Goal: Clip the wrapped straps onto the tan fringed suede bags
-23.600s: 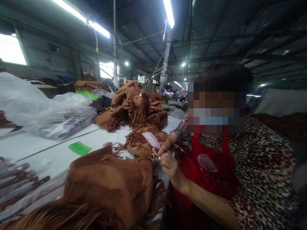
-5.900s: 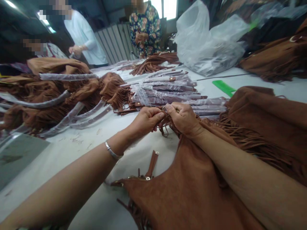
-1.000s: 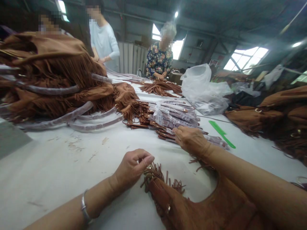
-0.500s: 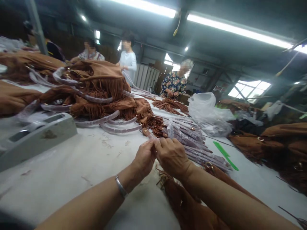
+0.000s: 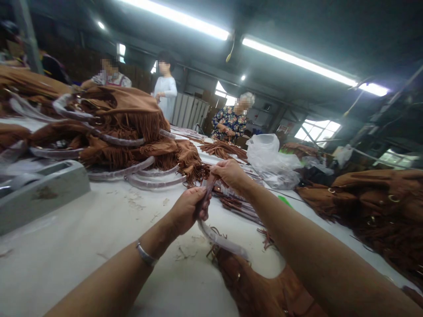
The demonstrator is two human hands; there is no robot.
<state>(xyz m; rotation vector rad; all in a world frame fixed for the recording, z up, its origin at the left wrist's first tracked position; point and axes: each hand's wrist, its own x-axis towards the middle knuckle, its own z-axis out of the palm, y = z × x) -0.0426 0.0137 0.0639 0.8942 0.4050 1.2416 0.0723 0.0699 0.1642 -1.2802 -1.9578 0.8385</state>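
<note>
A plastic-wrapped strap curves from my hands down toward a brown bag lying at the table's near edge. My left hand, with a silver bangle on the wrist, is wrapped round the strap. Just above and to the right of it, my right hand pinches the strap's upper end. Behind my hands lie wrapped straps and thin brown strips, partly hidden by my right forearm.
Fringed brown bags are piled at the left behind a grey tape dispenser. More brown bags lie at the right. White plastic bags sit farther back. Several people stand or sit beyond, one in a floral top.
My hands have moved apart, the right one up and the left one lower, and more of the wrapped strap shows between and below them. The view has shifted slightly right.
</note>
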